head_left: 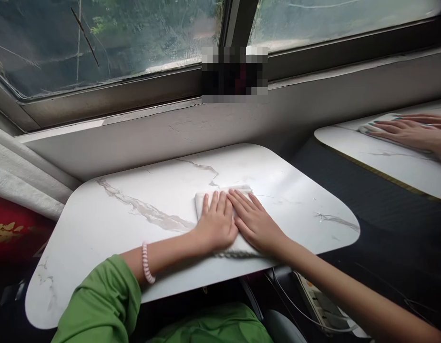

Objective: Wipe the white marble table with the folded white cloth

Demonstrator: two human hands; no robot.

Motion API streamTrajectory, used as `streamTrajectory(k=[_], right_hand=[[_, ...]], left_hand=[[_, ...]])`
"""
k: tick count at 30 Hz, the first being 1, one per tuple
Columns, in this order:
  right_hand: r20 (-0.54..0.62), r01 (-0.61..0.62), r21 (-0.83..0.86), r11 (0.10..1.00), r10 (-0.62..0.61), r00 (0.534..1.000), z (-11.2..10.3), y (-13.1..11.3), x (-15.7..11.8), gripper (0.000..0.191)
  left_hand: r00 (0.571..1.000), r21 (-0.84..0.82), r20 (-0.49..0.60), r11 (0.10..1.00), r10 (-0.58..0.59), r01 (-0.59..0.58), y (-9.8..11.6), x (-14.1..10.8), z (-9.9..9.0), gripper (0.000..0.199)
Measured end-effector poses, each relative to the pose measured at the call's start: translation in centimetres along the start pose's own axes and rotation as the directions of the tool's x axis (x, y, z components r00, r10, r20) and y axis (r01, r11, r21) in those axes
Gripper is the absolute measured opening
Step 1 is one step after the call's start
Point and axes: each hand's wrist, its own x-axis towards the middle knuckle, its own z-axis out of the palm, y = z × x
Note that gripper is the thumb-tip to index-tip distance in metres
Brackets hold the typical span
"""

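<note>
While the left hand lies flat on a cloth, the right hand does likewise. Their fingers are outstretched, gripping nothing. A table lies beneath.

Daylight enters through scuffed, streaky glass panes at 11 and 1 o'clock; outside hazy. White marble-patterned, round-cornered tabletop bright, soft sheen toward 3 o'clock. White folded fabric cloth low-contrast against it. Heavy shadow under tabletop, 4 to 6 o'clock, detail mostly lost. Wide-angle stretch near edges, horizontals tilted. Square-pixel mosaic block at 12 o'clock.
</note>
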Motion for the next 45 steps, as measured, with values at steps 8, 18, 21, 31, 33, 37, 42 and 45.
streamTrajectory(k=[8,18,21,31,33,37,42,45], right_hand=[[0.085,-0.173,-0.061,0.983,0.178,0.98,3.5,6.3,12.4,0.056],[0.031,-0.16,-0.013,0.987,0.16,0.987,5.9,9.9,17.1,0.056],[0.015,-0.134,-0.038,0.99,0.135,0.991,5.9,9.9,16.8,0.056],[0.039,-0.064,-0.02,0.998,0.065,0.997,4.5,8.6,11.5,0.056],[0.062,-0.052,-0.014,0.999,0.052,0.997,3.6,8.3,8.8,0.056],[0.059,-0.026,0.007,1.0,0.026,0.998,1.3,7.6,2.2,0.058],[0.0,-0.022,0.037,0.999,0.022,1.0,-0.9,6.6,-5.8,0.062],[-0.017,-0.045,0.046,0.998,0.046,0.999,-1.7,6.2,-8.4,0.065]], left_hand=[[0.993,0.034,-0.021,0.992,-0.117,0.118,-8.0,11.4,0.4,0.057],[0.969,0.014,-0.143,0.978,-0.202,0.206,-10.9,15.7,1.4,0.053],[0.969,0.01,-0.14,0.978,-0.204,0.208,-10.7,15.4,1.4,0.053],[0.97,0.012,-0.127,0.977,-0.209,0.212,-6.5,11.4,1.5,0.056],[0.973,0.012,-0.127,0.981,-0.191,0.194,-4.3,9.9,1.5,0.056],[0.983,-0.007,-0.081,0.986,-0.164,0.164,1.3,6.8,1.2,0.059],[0.998,-0.075,0.0,0.995,-0.068,0.068,7.5,3.7,0.7,0.063],[1.0,-0.097,0.005,0.995,-0.011,0.011,9.3,2.9,0.8,0.064]])
